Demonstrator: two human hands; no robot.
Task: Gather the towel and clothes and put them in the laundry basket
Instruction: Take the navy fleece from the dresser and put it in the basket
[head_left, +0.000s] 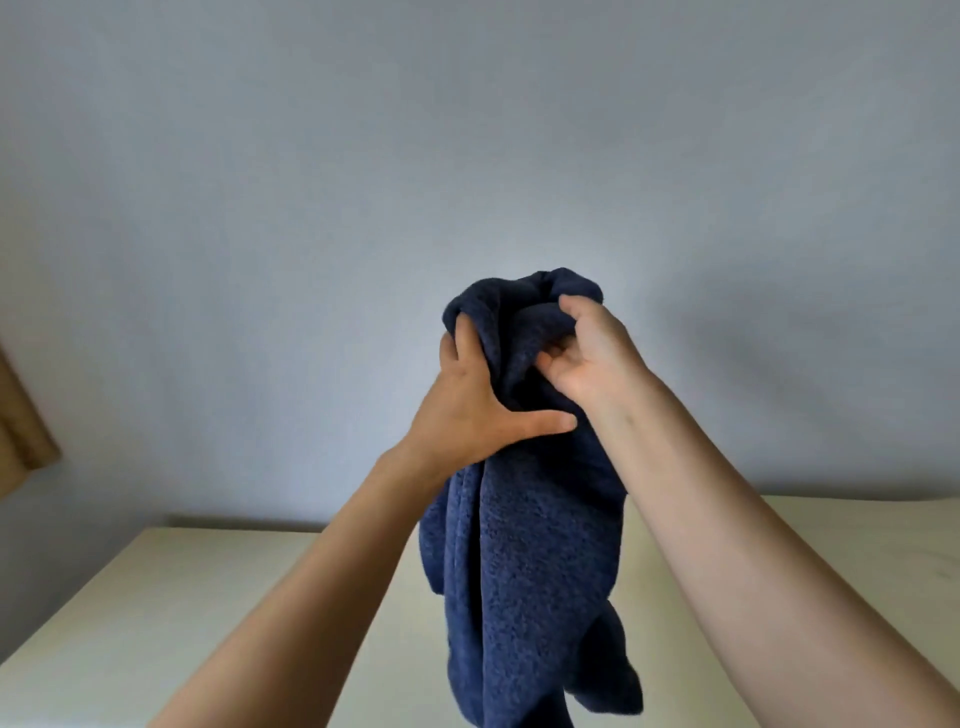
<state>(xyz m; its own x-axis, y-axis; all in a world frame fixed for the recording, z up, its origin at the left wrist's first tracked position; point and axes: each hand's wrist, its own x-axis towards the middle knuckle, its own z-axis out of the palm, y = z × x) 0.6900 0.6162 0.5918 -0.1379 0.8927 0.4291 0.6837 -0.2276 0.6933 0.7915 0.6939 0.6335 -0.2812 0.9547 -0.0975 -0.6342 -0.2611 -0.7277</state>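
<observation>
A dark navy towel (524, 561) hangs bunched in the air in front of me, its lower end dropping out of the bottom of the view. My left hand (467, 405) grips its left side, thumb spread across the cloth. My right hand (592, 358) clutches the top of the bunch from the right, fingers dug into the folds. Both arms are raised and stretched forward. No laundry basket or other clothes are in view.
A cream flat surface (171, 613) stretches below the towel to both sides. A plain pale wall (467, 156) fills the background. A beige curtain edge (26, 431) shows at the far left.
</observation>
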